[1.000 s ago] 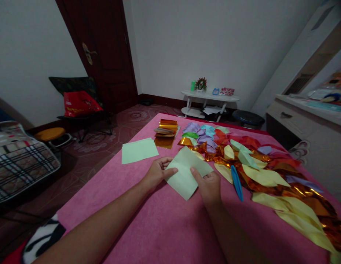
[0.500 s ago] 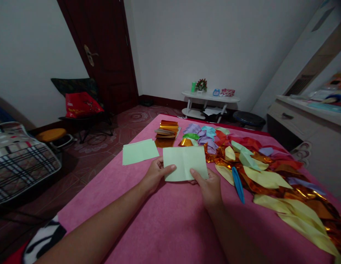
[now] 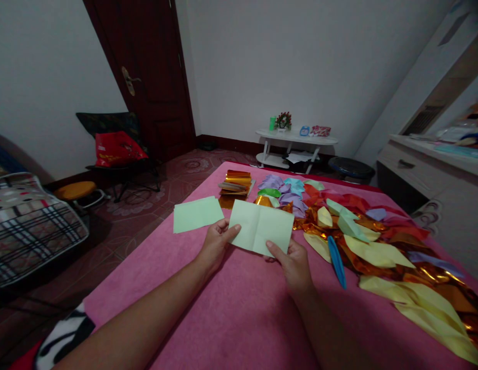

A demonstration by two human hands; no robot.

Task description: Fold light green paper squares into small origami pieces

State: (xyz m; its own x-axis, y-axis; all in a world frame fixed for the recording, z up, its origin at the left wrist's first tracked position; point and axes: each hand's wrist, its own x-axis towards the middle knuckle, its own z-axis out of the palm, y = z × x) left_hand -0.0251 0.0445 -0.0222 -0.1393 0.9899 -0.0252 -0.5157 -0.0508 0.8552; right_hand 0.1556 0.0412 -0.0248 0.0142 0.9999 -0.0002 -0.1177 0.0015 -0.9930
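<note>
A pale green sheet of paper (image 3: 262, 226) with a crease down its middle is held between both hands above the pink-covered table (image 3: 239, 308). My left hand (image 3: 219, 239) pinches its left edge, thumb on top. Gripping the lower right part is my right hand (image 3: 291, 259), its thumb laid on the face and its fingers behind the sheet. Just left of the held sheet lies a stack of green paper (image 3: 196, 215). Behind it sits a pile of shiny gold foil paper (image 3: 237, 180).
Folded paper pieces in several colours, yellow (image 3: 420, 298), purple (image 3: 293, 203) and red (image 3: 349, 201) among them, spread over the right side. A narrow blue folded piece (image 3: 336, 261) lies near my right hand. A white side table (image 3: 296, 136) stands by the wall.
The green sheet has tilted, its right side dropping and its left top corner rising. Both hands keep their hold on it. The view has shifted slightly.
</note>
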